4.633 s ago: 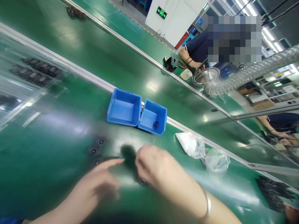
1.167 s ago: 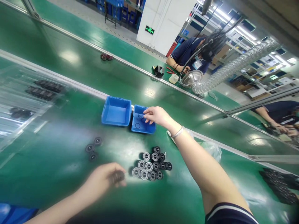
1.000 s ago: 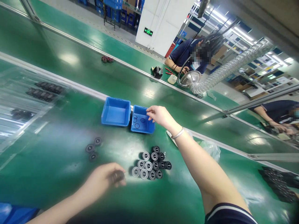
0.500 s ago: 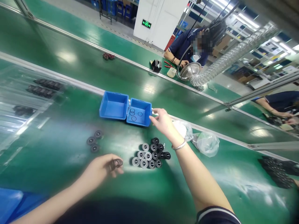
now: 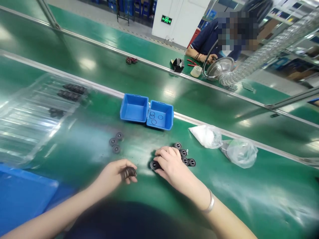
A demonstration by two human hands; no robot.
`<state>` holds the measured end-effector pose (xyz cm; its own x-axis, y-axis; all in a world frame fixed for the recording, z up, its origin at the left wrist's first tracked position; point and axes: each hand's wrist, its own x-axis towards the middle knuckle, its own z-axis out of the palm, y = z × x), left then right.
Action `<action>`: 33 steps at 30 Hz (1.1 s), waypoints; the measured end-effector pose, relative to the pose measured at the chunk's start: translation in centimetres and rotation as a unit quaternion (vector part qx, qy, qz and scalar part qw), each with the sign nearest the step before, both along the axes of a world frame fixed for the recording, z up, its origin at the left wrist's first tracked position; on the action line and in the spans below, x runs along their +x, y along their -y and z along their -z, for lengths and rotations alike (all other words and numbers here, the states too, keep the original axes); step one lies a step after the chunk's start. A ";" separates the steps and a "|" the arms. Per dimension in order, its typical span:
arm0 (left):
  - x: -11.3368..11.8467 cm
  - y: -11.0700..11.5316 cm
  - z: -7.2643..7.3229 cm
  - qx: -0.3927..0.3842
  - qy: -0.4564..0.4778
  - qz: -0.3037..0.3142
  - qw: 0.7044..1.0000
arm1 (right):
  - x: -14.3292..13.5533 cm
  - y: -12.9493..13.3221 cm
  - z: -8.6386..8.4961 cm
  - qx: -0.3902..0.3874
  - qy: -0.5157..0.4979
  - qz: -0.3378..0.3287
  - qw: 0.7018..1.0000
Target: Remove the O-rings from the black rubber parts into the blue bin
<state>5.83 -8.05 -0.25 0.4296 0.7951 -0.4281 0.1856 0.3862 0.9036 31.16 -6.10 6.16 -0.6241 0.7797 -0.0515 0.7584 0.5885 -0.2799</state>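
Note:
My left hand [image 5: 113, 174] is curled around a bundle of thin black rings [image 5: 129, 172], held just above the green bench. My right hand [image 5: 171, 166] reaches down over a group of round black parts, its fingers bent around some of them. One round part [image 5: 155, 165] shows at its fingertips, and several more round black parts [image 5: 185, 161] stand upright just beyond the hand. The rest of the group is hidden under my palm. Farther left, three similar dark parts [image 5: 116, 149] sit apart. Several thin rings [image 5: 154, 122] lie in the right-hand blue bin [image 5: 171, 119].
Beside that bin stands another blue bin [image 5: 121, 113]. Clear plastic bags [image 5: 241, 154] lie at the right, and a transparent tray [image 5: 32, 132] with dark parts at the left. A large blue container [image 5: 25, 196] fills the lower left. Across the bench, a co-worker [image 5: 206, 43] sits near a metal duct.
My right hand has left the blue bin's right edge and come down onto the round black parts. My left hand still keeps the rings. The whole view has shifted slightly.

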 end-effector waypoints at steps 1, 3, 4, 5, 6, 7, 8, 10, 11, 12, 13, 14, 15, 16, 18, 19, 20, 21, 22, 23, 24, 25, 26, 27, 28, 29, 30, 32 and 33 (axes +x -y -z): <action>-0.1 0.1 -0.1 0.005 -0.007 0.002 1.000 | -0.4 0.0 0.2 0.006 -0.007 -0.005 1.000; -0.6 0.1 -0.4 0.021 -0.018 0.000 1.000 | -1.5 0.1 0.2 0.013 -0.018 -0.019 1.000; -0.8 0.2 -0.6 0.028 -0.021 -0.007 0.999 | -2.0 0.2 0.0 0.015 -0.024 -0.025 0.999; -1.1 0.3 -0.8 0.035 -0.022 -0.016 0.999 | -2.6 0.3 -0.2 0.016 -0.034 -0.029 0.999; -1.4 0.3 -1.1 0.042 -0.023 -0.027 0.999 | -3.1 0.4 -0.5 0.014 -0.050 -0.029 0.998; -1.7 0.4 -1.3 0.050 -0.025 -0.038 0.998 | -3.6 0.6 -0.7 0.009 -0.076 -0.023 0.997; -2.0 0.6 -1.5 0.059 -0.029 -0.048 0.997 | -4.1 0.7 -0.8 -0.002 -0.113 -0.010 0.993; -2.4 0.8 -2.1 0.089 -0.040 -0.057 0.994 | -5.1 0.9 -0.8 -0.047 -0.208 0.029 0.977; -2.5 0.9 -2.4 0.111 -0.049 -0.056 0.991 | -5.5 1.1 -0.6 -0.081 -0.252 0.047 0.963; -2.5 0.9 -2.7 0.134 -0.060 -0.053 0.988 | -6.0 1.2 -0.3 -0.119 -0.287 0.061 0.949; -2.6 0.9 -3.0 0.159 -0.072 -0.047 0.984 | -6.4 1.3 0.0 -0.155 -0.313 0.070 0.934; -2.6 0.9 -3.2 0.182 -0.085 -0.041 0.979 | -6.8 1.4 0.3 -0.186 -0.330 0.078 0.922; -2.6 1.0 -3.4 0.201 -0.095 -0.036 0.974 | -7.1 1.4 0.7 -0.209 -0.342 0.087 0.912; -2.6 1.0 -3.6 0.215 -0.100 -0.030 0.971 | -7.3 1.5 0.9 -0.228 -0.355 0.096 0.901; -2.7 1.1 -3.8 0.232 -0.095 -0.019 0.968 | -7.4 1.4 1.3 -0.266 -0.381 0.109 0.879; -2.7 1.2 -3.9 0.235 -0.087 -0.011 0.968 | -7.3 1.4 1.3 -0.287 -0.393 0.111 0.867; -2.8 1.3 -4.0 0.235 -0.079 -0.003 0.969 | -7.2 1.3 1.4 -0.306 -0.403 0.112 0.856; -2.9 1.4 -4.0 0.231 -0.069 0.004 0.970 | -7.1 1.2 1.3 -0.318 -0.411 0.113 0.847; -2.9 1.5 -4.0 0.224 -0.060 0.006 0.973 | -6.9 1.0 1.3 -0.323 -0.419 0.115 0.841; -3.1 1.5 -4.1 0.213 -0.051 0.001 0.976 | -6.8 0.9 1.3 -0.320 -0.430 0.122 0.836; -3.2 1.5 -4.0 0.197 -0.044 -0.010 0.979 | -6.7 0.8 1.4 -0.311 -0.441 0.134 0.831; -3.3 1.5 -4.0 0.180 -0.038 -0.024 0.983 | -6.5 0.7 1.5 -0.298 -0.453 0.151 0.827; -3.5 1.4 -3.9 0.168 -0.037 -0.039 0.984 | -6.5 0.6 1.6 -0.281 -0.461 0.172 0.824; -3.7 1.3 -3.8 0.165 -0.043 -0.051 0.984 | -6.4 0.6 1.8 -0.261 -0.464 0.193 0.824; -3.9 1.2 -3.6 0.177 -0.058 -0.059 0.981 | -6.3 0.5 2.0 -0.239 -0.459 0.212 0.829; -4.1 1.1 -3.4 0.205 -0.078 -0.062 0.974 | -6.2 0.5 2.3 -0.219 -0.449 0.225 0.837; -4.3 0.9 -3.2 0.245 -0.099 -0.060 0.963 | -6.2 0.6 2.6 -0.203 -0.435 0.231 0.846; -4.5 0.8 -2.7 0.341 -0.131 -0.042 0.930 | -6.1 0.7 3.2 -0.184 -0.411 0.233 0.862; -4.4 0.8 -2.4 0.383 -0.138 -0.027 0.913 | -6.0 0.8 3.4 -0.181 -0.402 0.233 0.867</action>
<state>1.39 -8.81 2.19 0.3409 0.9232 0.1773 0.4460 -0.3248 0.8340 25.12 -6.89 2.74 -0.1927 0.9805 -0.0397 0.3636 0.0337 -0.9309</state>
